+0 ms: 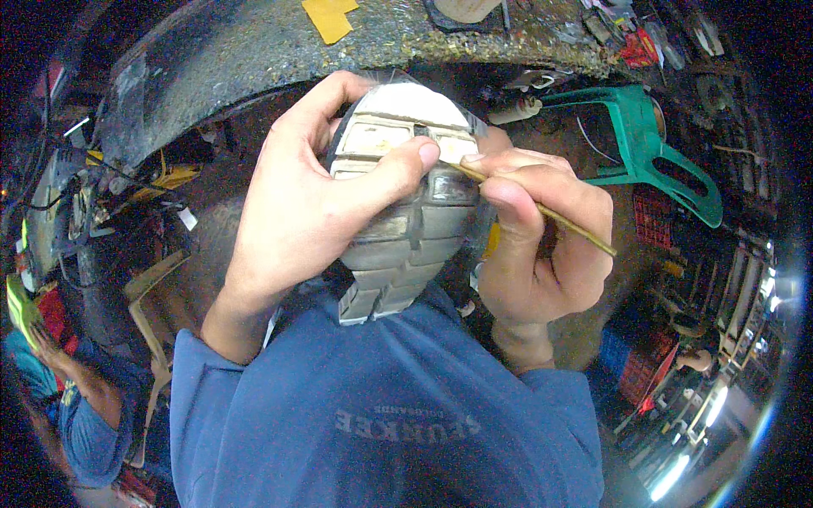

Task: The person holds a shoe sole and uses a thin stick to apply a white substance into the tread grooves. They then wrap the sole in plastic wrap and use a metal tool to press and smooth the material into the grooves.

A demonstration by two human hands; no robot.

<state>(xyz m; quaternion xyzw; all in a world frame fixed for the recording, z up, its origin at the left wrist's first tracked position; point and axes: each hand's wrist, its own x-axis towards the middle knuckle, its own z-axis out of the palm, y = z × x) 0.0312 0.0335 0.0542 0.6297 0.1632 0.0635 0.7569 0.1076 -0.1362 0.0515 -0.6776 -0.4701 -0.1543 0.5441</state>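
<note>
A shoe (398,224) is held sole up in front of my chest, its blocky tread facing me. The sole is whitish at the far end and grey-brown toward my body. My left hand (309,182) grips it from the left, with the thumb pressed across the tread and the fingers behind the edge. Between the thumb and fingers of my right hand (550,229) is a thin brownish stick-like tool (563,220). Its tip meets a groove near the middle of the sole; the exact contact is hidden by my fingers.
A worn, stained workbench (237,63) curves across the far side, with a yellow piece (330,19) on it. To the right are a green plastic stool (631,135) and crates (639,364). Another person (93,406) sits at the lower left by a chair (152,296).
</note>
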